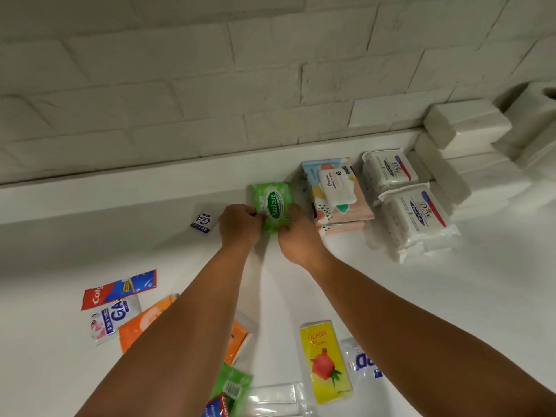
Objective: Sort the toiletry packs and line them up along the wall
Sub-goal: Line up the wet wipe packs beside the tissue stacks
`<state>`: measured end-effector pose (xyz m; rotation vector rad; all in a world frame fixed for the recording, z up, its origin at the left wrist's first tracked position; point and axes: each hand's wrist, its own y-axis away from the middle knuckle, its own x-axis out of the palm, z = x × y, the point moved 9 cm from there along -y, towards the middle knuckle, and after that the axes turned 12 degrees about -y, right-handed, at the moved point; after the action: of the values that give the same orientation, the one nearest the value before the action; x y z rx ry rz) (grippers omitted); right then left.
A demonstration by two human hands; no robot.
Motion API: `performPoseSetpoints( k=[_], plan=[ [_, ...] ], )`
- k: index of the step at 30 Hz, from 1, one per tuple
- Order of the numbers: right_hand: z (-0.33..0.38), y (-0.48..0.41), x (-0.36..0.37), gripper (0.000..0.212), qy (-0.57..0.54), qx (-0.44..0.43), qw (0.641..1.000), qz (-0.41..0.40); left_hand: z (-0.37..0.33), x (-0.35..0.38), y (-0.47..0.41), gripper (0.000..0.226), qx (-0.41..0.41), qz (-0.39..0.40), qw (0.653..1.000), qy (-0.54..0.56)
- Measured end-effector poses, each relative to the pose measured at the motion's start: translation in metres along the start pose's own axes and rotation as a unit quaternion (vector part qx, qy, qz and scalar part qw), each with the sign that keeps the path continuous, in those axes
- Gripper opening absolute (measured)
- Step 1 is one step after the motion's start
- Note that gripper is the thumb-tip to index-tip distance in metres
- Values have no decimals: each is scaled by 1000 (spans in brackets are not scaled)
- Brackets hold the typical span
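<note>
A green Sanicare wipes pack [272,203] lies on the white counter close to the wall ledge. My left hand [239,225] grips its near left corner and my right hand [296,233] grips its near right side. To its right lie pastel wipes packs [337,191], stacked, then two white Dove packs [389,170] [418,216]. A small blue sachet [202,223] lies left of my left hand. Near me lie a red and blue Colgate sachet [120,288], a white sachet [115,319], orange packs [141,322] and a yellow rose tissue pack [326,361].
White tissue stacks [469,127] sit at the far right against the white brick wall [210,85]. A green pack [233,386], a clear pack [276,398] and a clear blue-lettered sachet [359,361] lie by the near edge. The white ledge [120,182] runs along the wall.
</note>
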<state>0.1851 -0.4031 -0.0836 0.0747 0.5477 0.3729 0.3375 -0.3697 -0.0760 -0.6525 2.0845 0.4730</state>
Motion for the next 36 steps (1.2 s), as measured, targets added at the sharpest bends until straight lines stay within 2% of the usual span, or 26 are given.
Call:
performPoseSetpoints(
  k=[6,11,15,20,24,28,31,36],
  plan=[
    [0,-9,4,36,43,-3,999,-4,-6,1,-5,21,7,10,999,-46],
    [8,0,2,44,65,-30,997,-13,-4,-9,-1,43,34,35,996,-76],
    [35,40,8,50,88,-83,992,28,-1,-35,15,29,80,29,992,-98],
    [56,101,21,41,59,-122,989,55,25,-78,67,19,119,15,992,-39],
    [66,146,43,32,47,-127,985,102,64,-103,115,14,111,12,994,-11],
    [59,178,61,26,91,-131,978,132,99,-106,154,15,99,61,993,-12],
    [48,196,67,30,123,-120,975,138,119,-100,176,17,108,91,990,-28],
    [28,225,78,39,185,-92,963,172,145,-85,204,25,77,117,989,-38]
  ],
)
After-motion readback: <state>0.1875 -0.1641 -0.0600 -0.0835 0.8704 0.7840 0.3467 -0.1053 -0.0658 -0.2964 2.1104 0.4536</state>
